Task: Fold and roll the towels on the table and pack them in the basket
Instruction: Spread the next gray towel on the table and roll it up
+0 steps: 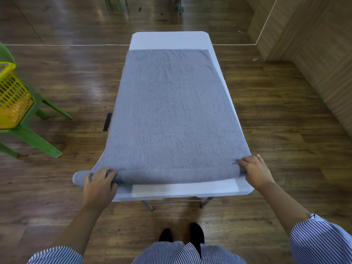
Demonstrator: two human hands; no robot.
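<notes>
Barely begun: left hand [100, 182] and right hand [254, 168] grip the towel's [171, 111] first roll on the tabletop [171, 38]; basket [13, 96] still waits.

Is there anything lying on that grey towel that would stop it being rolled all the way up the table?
Nothing visible. The grey terry towel lies flat and bare ahead of the roll held by both hands.

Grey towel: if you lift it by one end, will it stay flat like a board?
Probably not. The grey towel looks soft: its near edge curls into a roll under the left hand and right hand, and one end droops off the table.
</notes>
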